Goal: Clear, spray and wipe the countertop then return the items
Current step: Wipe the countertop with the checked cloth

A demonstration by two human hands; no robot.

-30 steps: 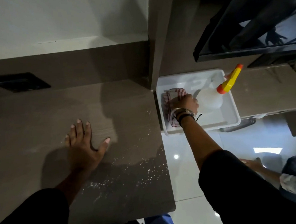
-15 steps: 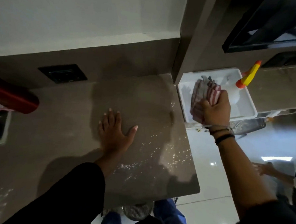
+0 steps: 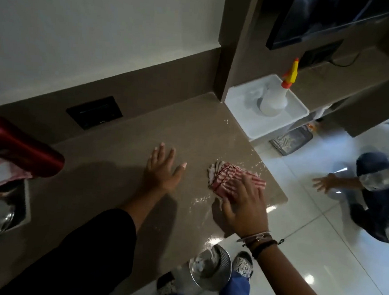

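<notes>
Half a second ago the right hand [image 3: 245,209] was lifting the striped cloth [image 3: 234,180] out of the white tray [image 3: 288,123]; now it is pressing that cloth down on the countertop [image 3: 110,165], near the right edge.

Going from the left, a steel sink [image 3: 0,215] with a red object [image 3: 22,148] leaning over it is sitting at the counter's left end, and a dark socket plate [image 3: 94,112] is set in the backsplash. The left hand [image 3: 162,170] is lying flat with fingers spread, holding nothing, bracing on the bare surface. Just to its right, the right hand is flattened over the bunched cloth, palm down, fingers splayed across it. Spray droplets are glistening around the cloth and toward the front edge. Further right, the spray bottle [image 3: 275,97] is standing upright in the tray.

Clearing and spraying are looking finished, judging by the bare wet top. Wiping is only starting, and returning the items is still waiting.
</notes>
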